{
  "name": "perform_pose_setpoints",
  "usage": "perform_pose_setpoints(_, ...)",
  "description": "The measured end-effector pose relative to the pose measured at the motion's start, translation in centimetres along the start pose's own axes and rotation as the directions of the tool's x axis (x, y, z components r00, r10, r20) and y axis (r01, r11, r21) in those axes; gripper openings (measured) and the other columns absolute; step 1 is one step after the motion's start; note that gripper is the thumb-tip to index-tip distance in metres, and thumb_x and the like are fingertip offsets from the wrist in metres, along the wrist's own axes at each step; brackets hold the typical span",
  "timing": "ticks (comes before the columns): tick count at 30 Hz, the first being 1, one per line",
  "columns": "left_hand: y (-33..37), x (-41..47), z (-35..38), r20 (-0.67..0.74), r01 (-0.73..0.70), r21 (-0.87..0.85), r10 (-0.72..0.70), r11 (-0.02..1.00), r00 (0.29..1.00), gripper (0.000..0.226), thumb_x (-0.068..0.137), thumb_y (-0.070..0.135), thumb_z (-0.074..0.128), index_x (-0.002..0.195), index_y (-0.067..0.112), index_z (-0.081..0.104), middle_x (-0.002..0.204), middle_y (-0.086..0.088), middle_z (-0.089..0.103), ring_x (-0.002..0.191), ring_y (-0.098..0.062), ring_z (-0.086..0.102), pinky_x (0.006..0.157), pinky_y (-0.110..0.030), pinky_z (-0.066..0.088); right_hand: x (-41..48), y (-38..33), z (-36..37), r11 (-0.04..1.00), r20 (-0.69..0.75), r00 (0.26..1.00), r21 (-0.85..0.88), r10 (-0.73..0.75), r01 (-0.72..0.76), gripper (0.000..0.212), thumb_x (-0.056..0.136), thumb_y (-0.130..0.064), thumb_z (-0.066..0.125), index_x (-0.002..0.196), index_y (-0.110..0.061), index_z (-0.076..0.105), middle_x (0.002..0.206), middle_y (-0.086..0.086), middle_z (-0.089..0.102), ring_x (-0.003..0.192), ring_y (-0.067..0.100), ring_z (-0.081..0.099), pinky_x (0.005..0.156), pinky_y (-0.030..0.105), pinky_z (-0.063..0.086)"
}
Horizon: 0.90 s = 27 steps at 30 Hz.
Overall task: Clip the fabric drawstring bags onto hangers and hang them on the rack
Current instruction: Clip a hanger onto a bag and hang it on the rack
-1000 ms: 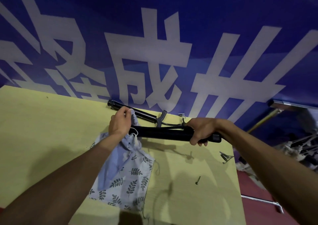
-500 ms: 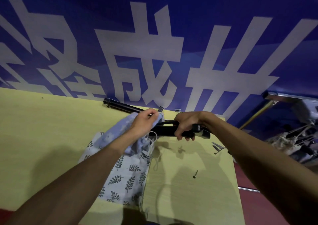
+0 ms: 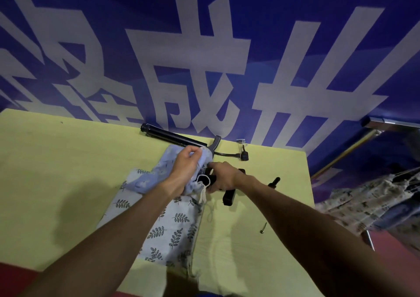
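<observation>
The fingers [image 3: 196, 153] of the left hand [image 3: 185, 167] are pinched shut on the gathered mouth of a pale blue drawstring bag [image 3: 156, 176], lifting that fabric off the table [image 3: 56, 171]. Just right of it, the right hand [image 3: 223, 177] is closed around a black hanger [image 3: 229, 195], whose clip end pokes out below the palm; the two hands nearly touch, and the bag's white cord [image 3: 203, 184] loops down between them. Under the blue bag lies a second bag, white with dark leaf print [image 3: 168, 226], flat on the table and reaching toward its near edge. Beyond the blue bag, at the table's far edge, rests a long black tube [image 3: 172, 135] with a grey handle [image 3: 216, 143] and a thin hose ending in a black fitting [image 3: 244, 155]. Right of the hanger a small black knob [image 3: 273, 182] lies on the table, and nearer the camera a screw [image 3: 263, 228]. Behind the table hangs a blue banner with large white characters [image 3: 204, 69]. Off the table's right edge, patterned cloth [image 3: 368, 201] lies in a heap.
</observation>
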<state>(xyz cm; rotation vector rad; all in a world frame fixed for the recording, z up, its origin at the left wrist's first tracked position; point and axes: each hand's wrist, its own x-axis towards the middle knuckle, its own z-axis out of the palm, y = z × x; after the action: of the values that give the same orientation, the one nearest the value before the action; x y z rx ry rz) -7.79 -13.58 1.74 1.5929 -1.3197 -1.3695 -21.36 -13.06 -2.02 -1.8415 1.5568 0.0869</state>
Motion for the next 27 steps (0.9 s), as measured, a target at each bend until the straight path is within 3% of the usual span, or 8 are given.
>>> perform_pose_setpoints(5,-3.4,0.6,0.5,-0.011,0.099,0.064,-0.099,0.993,0.995,0.013,0.1,0.025,0.041,0.1,0.015,0.05,0.074,0.0,0.048,0.061,-0.012,0.044,0.054,-0.019,0.039,0.5,2.4,3.1,0.99,0.045,0.999,0.139,0.006,-0.012,0.044,0.076,-0.017,0.075,0.109,-0.012,0.046,0.114,0.017,0.064,0.101,0.035,0.06,0.085,0.041,0.05)
perform_pose_setpoints(9,-4.5,1.3,1.6,-0.015,0.116,0.091,-0.115,0.989,0.993,0.014,0.1,0.024,0.041,0.098,0.013,0.05,0.076,-0.002,0.047,0.061,-0.012,0.042,0.056,-0.025,0.035,0.4,4.5,4.3,0.975,0.088,0.996,0.222,0.001,-0.021,0.031,0.08,-0.007,0.069,0.109,-0.009,0.063,0.118,0.011,0.064,0.106,0.024,0.059,0.08,0.021,0.041)
perform_pose_setpoints(15,-5.4,2.2,3.1,0.012,0.16,0.103,-0.162,0.982,0.987,0.014,0.1,0.023,0.04,0.095,0.013,0.049,0.088,-0.003,0.048,0.074,-0.018,0.043,0.059,-0.024,0.036,0.0,5.3,3.9,0.934,0.061,0.998,0.355,0.003,-0.025,0.034,0.082,-0.007,0.055,0.112,-0.009,0.07,0.121,0.01,0.065,0.111,0.024,0.058,0.079,0.014,0.038)
perform_pose_setpoints(19,-5.5,2.7,3.8,0.08,0.169,0.134,-0.181,0.976,0.98,0.015,0.1,0.025,0.039,0.098,0.014,0.048,0.079,0.0,0.043,0.065,-0.016,0.038,0.054,-0.024,0.031,-0.4,4.8,3.6,0.84,0.067,0.998,0.54,0.011,-0.046,0.023,0.08,0.002,0.06,0.093,-0.011,0.074,0.101,0.009,0.07,0.091,0.017,0.059,0.082,0.025,0.043)
perform_pose_setpoints(20,-5.6,2.8,3.9,0.083,0.167,0.137,-0.179,0.976,0.98,0.015,0.1,0.025,0.039,0.098,0.014,0.048,0.076,0.001,0.043,0.062,-0.013,0.038,0.054,-0.024,0.032,-0.4,4.6,3.7,0.836,0.077,0.997,0.547,0.01,-0.051,0.014,0.081,-0.003,0.065,0.083,-0.015,0.073,0.092,0.004,0.069,0.086,0.014,0.059,0.081,0.026,0.043)
perform_pose_setpoints(22,-6.0,3.1,4.1,0.082,0.163,0.172,-0.179,0.972,0.981,0.014,0.1,0.026,0.039,0.099,0.015,0.048,0.073,0.003,0.045,0.06,-0.011,0.041,0.054,-0.025,0.033,-0.3,4.9,3.7,0.829,0.046,0.998,0.556,0.037,-0.056,0.019,0.081,-0.016,0.072,0.065,-0.024,0.066,0.078,-0.003,0.064,0.076,0.011,0.057,0.075,0.026,0.042)
perform_pose_setpoints(24,-6.4,3.4,4.2,0.082,0.159,0.194,-0.178,0.968,0.981,0.015,0.1,0.027,0.039,0.098,0.016,0.049,0.071,0.003,0.047,0.059,-0.012,0.042,0.055,-0.027,0.035,-0.2,5.5,3.5,0.829,-0.029,0.995,0.556,0.094,-0.062,0.024,0.08,-0.021,0.074,0.061,-0.028,0.061,0.074,-0.004,0.064,0.069,0.008,0.057,0.07,0.024,0.043)
perform_pose_setpoints(27,-6.9,3.8,4.4,0.069,0.168,0.196,-0.184,0.966,0.98,0.015,0.1,0.027,0.039,0.099,0.015,0.049,0.071,0.002,0.047,0.059,-0.012,0.043,0.057,-0.028,0.036,-0.3,6.4,3.2,0.81,-0.123,0.978,0.583,0.171,-0.068,0.022,0.079,-0.013,0.076,0.066,-0.022,0.06,0.067,-0.008,0.063,0.054,-0.007,0.057,0.058,0.009,0.043)
